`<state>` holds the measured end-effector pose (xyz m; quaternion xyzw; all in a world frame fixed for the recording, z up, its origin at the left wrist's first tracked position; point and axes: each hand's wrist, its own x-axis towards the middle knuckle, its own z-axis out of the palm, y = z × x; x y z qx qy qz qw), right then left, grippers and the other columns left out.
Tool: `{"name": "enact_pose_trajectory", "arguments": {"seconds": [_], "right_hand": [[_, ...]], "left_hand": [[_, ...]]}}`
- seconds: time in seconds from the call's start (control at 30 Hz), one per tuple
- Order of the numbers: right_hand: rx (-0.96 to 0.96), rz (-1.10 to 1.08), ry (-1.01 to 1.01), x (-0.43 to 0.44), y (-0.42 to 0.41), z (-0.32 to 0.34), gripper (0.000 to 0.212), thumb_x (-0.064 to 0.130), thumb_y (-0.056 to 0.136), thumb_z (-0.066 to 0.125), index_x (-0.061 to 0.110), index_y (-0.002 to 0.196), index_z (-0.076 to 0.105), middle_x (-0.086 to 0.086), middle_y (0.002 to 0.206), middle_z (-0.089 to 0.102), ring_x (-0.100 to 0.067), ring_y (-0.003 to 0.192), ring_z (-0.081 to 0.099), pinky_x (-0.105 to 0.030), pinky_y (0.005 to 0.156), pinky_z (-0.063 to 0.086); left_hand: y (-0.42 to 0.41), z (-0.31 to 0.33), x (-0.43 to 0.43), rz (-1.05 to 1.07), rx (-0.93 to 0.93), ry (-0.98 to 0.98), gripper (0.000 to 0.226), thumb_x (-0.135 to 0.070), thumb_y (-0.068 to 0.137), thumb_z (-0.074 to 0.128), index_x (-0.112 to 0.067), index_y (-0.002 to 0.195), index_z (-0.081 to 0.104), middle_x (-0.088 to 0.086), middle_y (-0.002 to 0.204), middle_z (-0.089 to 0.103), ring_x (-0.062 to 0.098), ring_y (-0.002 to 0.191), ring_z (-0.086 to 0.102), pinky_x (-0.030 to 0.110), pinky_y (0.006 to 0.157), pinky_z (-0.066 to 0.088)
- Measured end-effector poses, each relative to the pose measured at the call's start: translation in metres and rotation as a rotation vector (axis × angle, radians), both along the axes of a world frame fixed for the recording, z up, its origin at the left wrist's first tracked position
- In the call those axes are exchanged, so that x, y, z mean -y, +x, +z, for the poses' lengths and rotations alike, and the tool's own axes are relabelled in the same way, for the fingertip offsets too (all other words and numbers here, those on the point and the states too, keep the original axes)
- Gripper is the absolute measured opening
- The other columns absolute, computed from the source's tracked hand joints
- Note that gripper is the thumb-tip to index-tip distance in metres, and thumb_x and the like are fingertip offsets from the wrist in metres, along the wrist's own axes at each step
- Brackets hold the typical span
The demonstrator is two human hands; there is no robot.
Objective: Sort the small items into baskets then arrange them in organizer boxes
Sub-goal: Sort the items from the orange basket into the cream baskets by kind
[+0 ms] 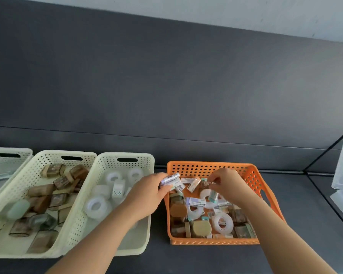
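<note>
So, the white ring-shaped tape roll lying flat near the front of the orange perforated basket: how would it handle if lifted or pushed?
Likely light: the white ring-shaped tape roll has an open centre. Lying flat in the crowded orange perforated basket, it probably won't roll; on edge it likely would. Its smooth-looking face may be slippery.

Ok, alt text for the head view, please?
A person's left hand grips small labelled boxes and the right hand pinches a brown item over an orange basket of mixed items. Cream baskets beside it hold tape rolls and brown wrapped blocks.
</note>
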<state>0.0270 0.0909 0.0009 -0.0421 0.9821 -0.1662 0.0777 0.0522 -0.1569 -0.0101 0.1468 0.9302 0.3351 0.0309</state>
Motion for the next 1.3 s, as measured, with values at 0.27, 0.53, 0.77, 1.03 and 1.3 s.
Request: {"name": "enact_pose_trajectory", "arguments": {"seconds": [0.27, 0.53, 0.77, 1.03, 1.3], "right_hand": [[0.12, -0.035, -0.063, 0.03, -0.028, -0.035, 0.036, 0.016, 0.094, 0.059, 0.014, 0.13, 0.057, -0.005, 0.123, 0.063, -0.016, 0.083, 0.066, -0.023, 0.065, 0.056], [0.213, -0.019, 0.04, 0.042, -0.049, -0.055, 0.009, 0.014, 0.089, 0.064, 0.009, 0.089, 0.071, -0.003, 0.088, 0.07, -0.009, 0.065, 0.059, -0.017, 0.053, 0.049], [0.242, -0.029, -0.113, 0.026, -0.036, -0.038, 0.006, 0.016, 0.087, 0.067, 0.013, 0.089, 0.063, -0.001, 0.083, 0.064, -0.009, 0.065, 0.057, -0.018, 0.058, 0.049], [-0.099, -0.034, -0.498, 0.061, -0.03, 0.028, 0.003, 0.02, 0.087, 0.067, 0.02, 0.089, 0.064, 0.005, 0.086, 0.065, -0.009, 0.078, 0.06, -0.015, 0.062, 0.043], [0.016, 0.108, -0.747, 0.231, -0.033, 0.045, 0.004, 0.02, 0.085, 0.067, 0.021, 0.087, 0.064, 0.008, 0.081, 0.064, -0.007, 0.069, 0.056, -0.02, 0.067, 0.046]], "left_hand": [[-0.013, -0.003, -0.01, -0.02, 0.024, -0.03, 0.028, -0.034, 0.097, 0.052, -0.025, 0.123, 0.057, -0.009, 0.099, 0.064, 0.006, 0.081, 0.059, 0.033, 0.071, 0.053], [-0.017, -0.008, -0.013, 0.031, 0.016, 0.013, 0.028, -0.033, 0.097, 0.052, -0.025, 0.123, 0.058, -0.01, 0.094, 0.063, 0.005, 0.073, 0.055, 0.017, 0.058, 0.036], [-0.013, -0.008, -0.015, 0.059, 0.008, 0.024, 0.024, -0.033, 0.097, 0.051, -0.024, 0.118, 0.059, -0.016, 0.079, 0.053, 0.001, 0.064, 0.05, 0.014, 0.052, 0.032], [-0.001, 0.006, 0.018, 0.209, -0.009, 0.162, 0.023, -0.029, 0.099, 0.047, -0.028, 0.122, 0.052, -0.013, 0.091, 0.057, 0.003, 0.075, 0.057, 0.012, 0.061, 0.041], [0.024, 0.03, 0.173, 0.511, -0.146, 0.177, 0.009, -0.031, 0.1, 0.044, -0.032, 0.107, 0.049, -0.008, 0.078, 0.058, 0.007, 0.072, 0.057, 0.031, 0.068, 0.045]]}}
